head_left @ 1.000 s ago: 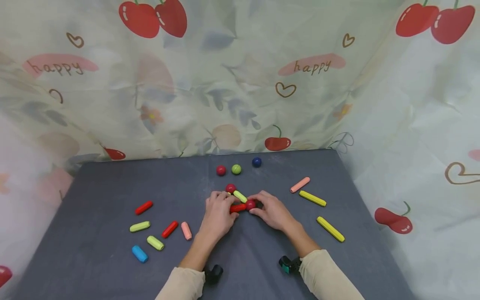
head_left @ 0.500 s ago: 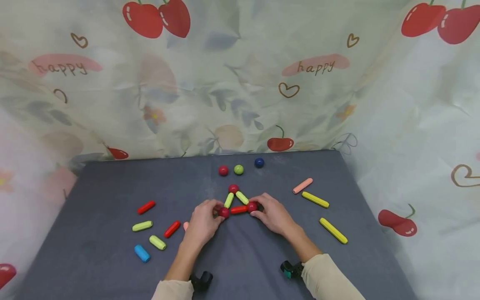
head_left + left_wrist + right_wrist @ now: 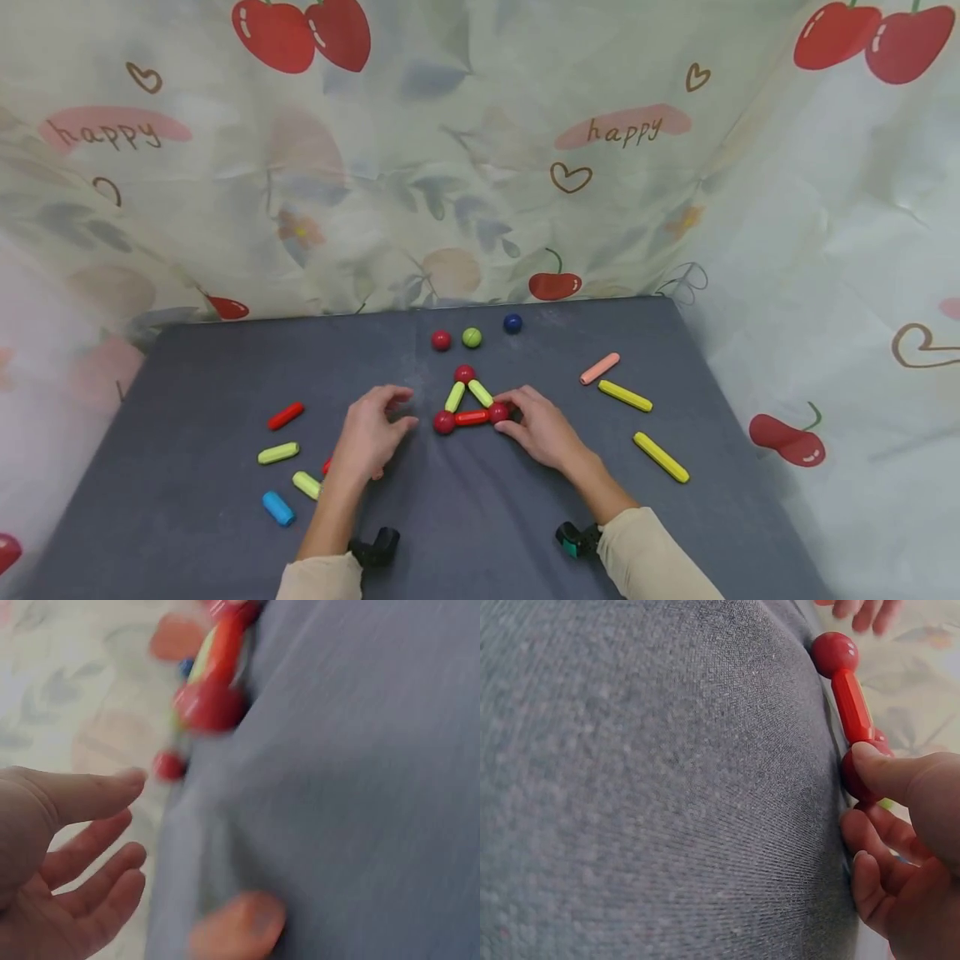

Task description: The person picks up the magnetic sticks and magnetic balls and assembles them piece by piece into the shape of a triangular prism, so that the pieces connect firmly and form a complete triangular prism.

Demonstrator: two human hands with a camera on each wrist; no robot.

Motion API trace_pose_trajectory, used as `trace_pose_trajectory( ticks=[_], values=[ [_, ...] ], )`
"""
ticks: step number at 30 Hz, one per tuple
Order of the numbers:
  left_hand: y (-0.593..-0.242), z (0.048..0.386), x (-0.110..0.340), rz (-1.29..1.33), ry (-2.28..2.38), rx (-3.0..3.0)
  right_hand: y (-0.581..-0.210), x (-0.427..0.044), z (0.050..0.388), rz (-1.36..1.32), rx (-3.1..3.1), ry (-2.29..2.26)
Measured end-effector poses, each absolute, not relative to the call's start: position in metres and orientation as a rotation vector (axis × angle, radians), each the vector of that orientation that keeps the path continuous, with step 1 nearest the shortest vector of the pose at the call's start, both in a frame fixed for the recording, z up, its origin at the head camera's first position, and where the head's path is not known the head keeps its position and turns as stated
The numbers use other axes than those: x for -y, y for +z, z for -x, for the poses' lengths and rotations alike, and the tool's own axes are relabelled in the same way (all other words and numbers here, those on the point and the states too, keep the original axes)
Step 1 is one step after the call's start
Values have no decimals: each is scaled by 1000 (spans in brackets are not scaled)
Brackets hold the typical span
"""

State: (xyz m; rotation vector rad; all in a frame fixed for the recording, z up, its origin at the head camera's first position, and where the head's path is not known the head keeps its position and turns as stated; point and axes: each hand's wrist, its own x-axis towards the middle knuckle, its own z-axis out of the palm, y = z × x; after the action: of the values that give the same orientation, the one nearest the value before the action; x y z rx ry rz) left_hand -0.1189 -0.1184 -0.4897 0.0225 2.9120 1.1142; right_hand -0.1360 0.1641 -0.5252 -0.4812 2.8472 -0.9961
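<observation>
A flat triangle lies on the grey cloth in the head view. Its corners are a far red ball (image 3: 465,374), a left red ball (image 3: 444,422) and a right red ball (image 3: 498,412). Two light green rods (image 3: 454,397) form its sides, and a red rod (image 3: 472,417) spans the near side. My right hand (image 3: 542,425) pinches the right ball between thumb and fingers; in the right wrist view the thumb (image 3: 889,774) lies against it. Left of the triangle, my left hand (image 3: 372,429) is apart from it, fingers loosely bent around nothing.
Beyond the triangle sit a red ball (image 3: 441,340), a green ball (image 3: 472,337) and a blue ball (image 3: 512,323). Loose rods lie at left, including a blue rod (image 3: 278,508). At right are a pink rod (image 3: 600,369) and two yellow rods (image 3: 661,457). A patterned curtain (image 3: 420,167) backs the table.
My left hand has let go of the left red ball and moved left, now over part of the loose rods. The right hand keeps its hold on the right ball.
</observation>
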Motion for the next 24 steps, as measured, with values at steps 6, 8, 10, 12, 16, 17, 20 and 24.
trace_pose_trajectory(
  ticks=[6,8,10,12,16,17,20,24],
  values=[
    [-481,102,173,51,976,-2889,-525,-163,137,463,-2813,-1017],
    [-484,96,184,40,892,-2911,-525,-164,138,450,-2808,-1023],
    [-488,93,191,28,800,-2951,-525,-165,138,439,-2809,-1023],
    [-494,90,194,33,722,-2985,-525,-165,138,438,-2808,-1023],
    [-500,90,194,29,577,-3028,-525,-165,139,451,-2804,-1021],
    [-499,91,193,26,568,-3035,-525,-165,139,453,-2802,-1023],
    [-491,94,190,28,659,-3067,-525,-164,139,450,-2799,-1023],
    [-475,102,171,59,1025,-3071,-525,-165,139,432,-2792,-1030]
  ],
)
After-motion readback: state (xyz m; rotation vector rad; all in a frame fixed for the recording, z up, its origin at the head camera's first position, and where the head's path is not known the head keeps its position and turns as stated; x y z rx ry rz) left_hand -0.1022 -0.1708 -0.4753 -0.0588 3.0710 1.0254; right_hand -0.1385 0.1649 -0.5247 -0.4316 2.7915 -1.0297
